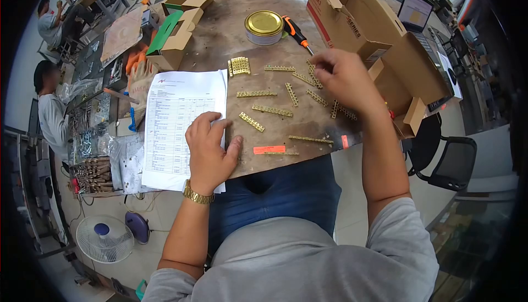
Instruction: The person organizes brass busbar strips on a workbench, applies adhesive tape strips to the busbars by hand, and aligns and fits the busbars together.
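Note:
My left hand (212, 147) lies with its fingers spread over the right edge of a printed sheet (176, 109), with a gold watch on the wrist. My right hand (344, 76) is above the table's right side, its fingers bent and thumb apart from the index finger. Just beside those fingertips is a brass terminal bar (314, 74); no clear grip on it shows. Several more brass bars with holes lie scattered between my hands, one of them a slanted bar (252, 122) near my left hand. A row of short bars (239, 65) sits side by side beyond the sheet.
A round tin (264, 26) and an orange-black screwdriver (295, 30) stand and lie at the back. Open cardboard boxes (352, 21) occupy the right side. A green-and-brown box (171, 38) and work gloves (141, 76) are left. Red labels (269, 150) lie near the front edge. People sit at the left.

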Action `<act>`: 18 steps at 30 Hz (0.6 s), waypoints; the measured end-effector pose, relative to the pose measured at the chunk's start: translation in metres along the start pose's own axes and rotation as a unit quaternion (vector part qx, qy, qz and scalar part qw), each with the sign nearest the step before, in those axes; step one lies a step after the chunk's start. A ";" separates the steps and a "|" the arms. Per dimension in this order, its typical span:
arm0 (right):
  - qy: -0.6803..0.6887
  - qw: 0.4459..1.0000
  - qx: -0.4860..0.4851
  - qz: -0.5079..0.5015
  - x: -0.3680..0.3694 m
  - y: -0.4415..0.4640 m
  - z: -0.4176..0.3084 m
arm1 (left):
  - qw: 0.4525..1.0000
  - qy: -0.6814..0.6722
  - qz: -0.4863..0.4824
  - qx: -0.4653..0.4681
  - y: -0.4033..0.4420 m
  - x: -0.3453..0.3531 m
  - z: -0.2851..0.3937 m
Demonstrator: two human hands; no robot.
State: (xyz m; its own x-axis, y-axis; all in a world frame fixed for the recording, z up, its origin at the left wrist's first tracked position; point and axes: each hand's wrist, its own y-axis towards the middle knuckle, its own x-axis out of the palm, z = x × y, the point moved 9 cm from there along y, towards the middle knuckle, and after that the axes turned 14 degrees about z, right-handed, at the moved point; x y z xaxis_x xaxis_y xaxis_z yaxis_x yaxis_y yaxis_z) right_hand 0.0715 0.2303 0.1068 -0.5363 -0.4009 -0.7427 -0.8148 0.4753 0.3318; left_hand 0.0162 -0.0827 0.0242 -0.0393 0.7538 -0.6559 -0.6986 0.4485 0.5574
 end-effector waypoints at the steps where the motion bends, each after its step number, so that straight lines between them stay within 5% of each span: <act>1: -0.031 0.999 -0.005 -0.028 0.008 -0.004 0.000 | 1.000 -0.001 0.001 0.001 0.000 0.000 0.000; 8: -0.074 0.991 -0.034 0.106 -0.006 0.002 0.025 | 1.000 0.003 0.001 0.003 -0.001 0.000 0.000; 14: -0.238 0.969 0.041 -0.042 0.052 0.003 0.065 | 1.000 0.002 0.005 0.003 0.000 0.000 0.000; 18: -0.242 0.968 0.056 -0.040 0.064 -0.001 0.071 | 1.000 -0.001 0.008 0.004 0.000 -0.001 0.001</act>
State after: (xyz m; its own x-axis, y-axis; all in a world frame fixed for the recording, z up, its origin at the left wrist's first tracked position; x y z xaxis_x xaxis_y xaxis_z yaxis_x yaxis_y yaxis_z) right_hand 0.0538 0.2600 0.0177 -0.2847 -0.0397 -0.9578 -0.8056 0.5514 0.2166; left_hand 0.0167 -0.0831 0.0252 -0.0497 0.7615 -0.6463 -0.6927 0.4399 0.5716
